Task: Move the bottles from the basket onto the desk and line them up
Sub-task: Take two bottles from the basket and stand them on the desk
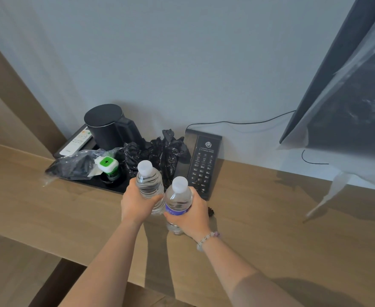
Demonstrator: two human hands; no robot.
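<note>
Two clear water bottles with white caps are held side by side over the wooden desk. My left hand grips the left bottle, which has no visible label. My right hand grips the right bottle, which carries a blue label. The two bottles touch or nearly touch at their sides. Whether their bases rest on the desk I cannot tell. No basket is in view.
A black tray at the back holds a black kettle, a white remote, a green-topped small bottle and crumpled black plastic bags. A black telephone lies right of it. A film-wrapped screen hangs at right.
</note>
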